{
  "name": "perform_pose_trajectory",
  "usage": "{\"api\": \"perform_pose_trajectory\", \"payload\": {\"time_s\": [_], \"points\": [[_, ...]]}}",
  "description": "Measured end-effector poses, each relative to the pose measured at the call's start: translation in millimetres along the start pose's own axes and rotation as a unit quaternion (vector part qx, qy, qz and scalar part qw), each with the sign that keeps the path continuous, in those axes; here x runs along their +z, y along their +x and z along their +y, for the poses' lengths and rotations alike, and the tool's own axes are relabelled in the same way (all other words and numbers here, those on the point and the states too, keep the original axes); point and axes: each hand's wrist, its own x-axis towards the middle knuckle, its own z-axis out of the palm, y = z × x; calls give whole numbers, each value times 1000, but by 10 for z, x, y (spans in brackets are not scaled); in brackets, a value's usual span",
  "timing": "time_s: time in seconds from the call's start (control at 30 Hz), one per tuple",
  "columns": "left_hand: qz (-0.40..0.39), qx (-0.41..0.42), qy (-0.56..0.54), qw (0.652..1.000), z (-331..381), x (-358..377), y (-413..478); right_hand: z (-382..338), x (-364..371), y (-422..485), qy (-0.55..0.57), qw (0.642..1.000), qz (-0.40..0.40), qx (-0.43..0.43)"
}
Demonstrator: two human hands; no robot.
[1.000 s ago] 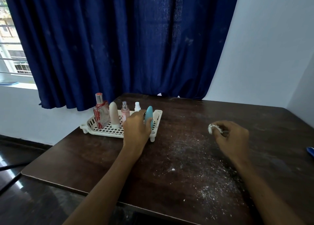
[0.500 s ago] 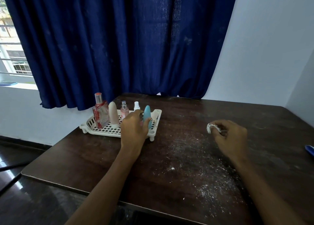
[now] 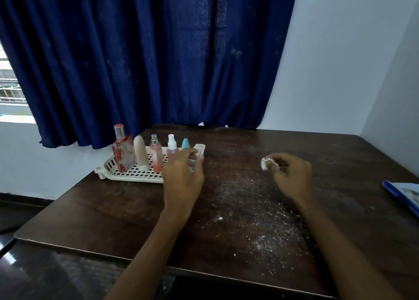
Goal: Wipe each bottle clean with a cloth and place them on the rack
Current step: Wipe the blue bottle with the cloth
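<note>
A person's bare left forearm (image 3: 156, 243) and right forearm (image 3: 335, 238), slender and uncovered from elbow to wrist, lead to a bare left hand (image 3: 181, 179) and right hand (image 3: 292, 177).

Looks like a room in somebody's home, probably a bedroom or spare room, not a workplace. The big giveaway is the heavy dark blue curtain (image 3: 147, 61) hanging over a window (image 3: 9, 91) with a grille, with daylight coming in at the left edge. Plain pale walls (image 3: 340, 61) meet in a corner on the right. The dark wooden table (image 3: 113, 209) runs back to the curtain; it's scuffed and dusted with white crumbs (image 3: 260, 227). On it a white plastic rack (image 3: 127, 175) holds personal stuff: a red perfume bottle (image 3: 123, 154), little pink spray bottles (image 3: 156, 154) and a blue bottle (image 3: 186, 143). There's a glossy dark floor (image 3: 22, 213) below.
</note>
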Motion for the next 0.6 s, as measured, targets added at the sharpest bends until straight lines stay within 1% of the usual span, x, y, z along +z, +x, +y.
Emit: {"api": "perform_pose_trajectory", "payload": {"time_s": [0.07, 0.13, 0.23, 0.3, 0.4, 0.5, 0.6], "points": [[-69, -17, -55, 996, 220, 156, -126, -12, -13, 8, 20, 1000, -13, 10], [-125, -55, -110, 984, 430, 331, -236, -45, -31, 15, 36, 999, -18, 17], [-187, -126, -202, 953, 726, 539, -349, -127, -103, -3, 49, 998, -24, 11], [-201, -168, -254, 931, 859, 667, -390, -175, -182, -53, 49, 999, -21, 11], [-213, -223, -327, 894, 1020, 801, -450, -182, -339, -170, 39, 998, -12, 44], [-218, -247, -357, 874, 1150, 885, -550, -140, -540, -320, 54, 995, 2, 78], [-246, -248, -371, 860, 1312, 992, -665, -70, -769, -475, 55, 993, 17, 107]]}}
